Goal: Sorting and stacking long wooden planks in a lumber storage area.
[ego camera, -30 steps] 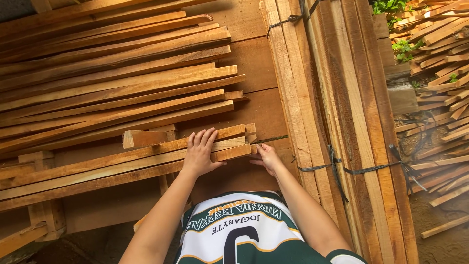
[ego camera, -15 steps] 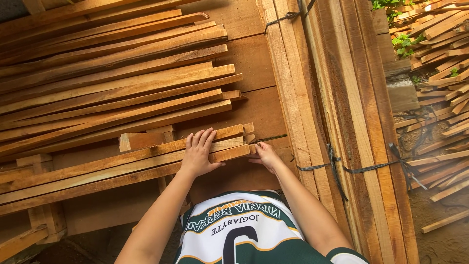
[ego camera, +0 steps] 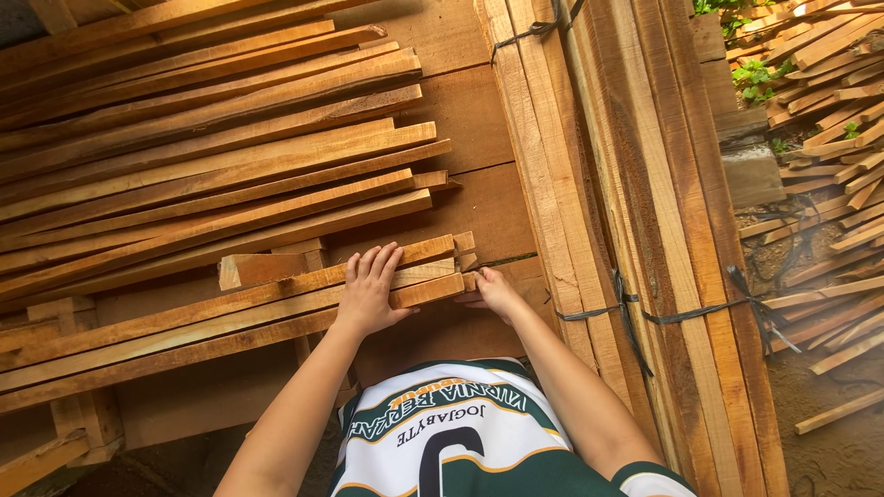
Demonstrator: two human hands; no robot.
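A small stack of long wooden slats [ego camera: 203, 317] lies across wooden supports just in front of me. My left hand [ego camera: 368, 290] rests flat on top of the slats near their right ends, fingers spread. At the ends of those same slats is my right hand [ego camera: 493, 290], its fingers curled against the end faces. Whether it grips one slat or only presses on the ends cannot be told.
A bigger pile of slats [ego camera: 212, 138] lies beyond on wide planks [ego camera: 465, 120]. A tall bundle of boards [ego camera: 635, 212] tied with black cord stands to my right. Loose offcuts [ego camera: 829, 120] cover the ground at far right. A short wood block [ego camera: 262, 269] sits behind the near stack.
My right hand has shifted slightly left against the slat ends. The left hand stays flat on the stack; the view has barely moved.
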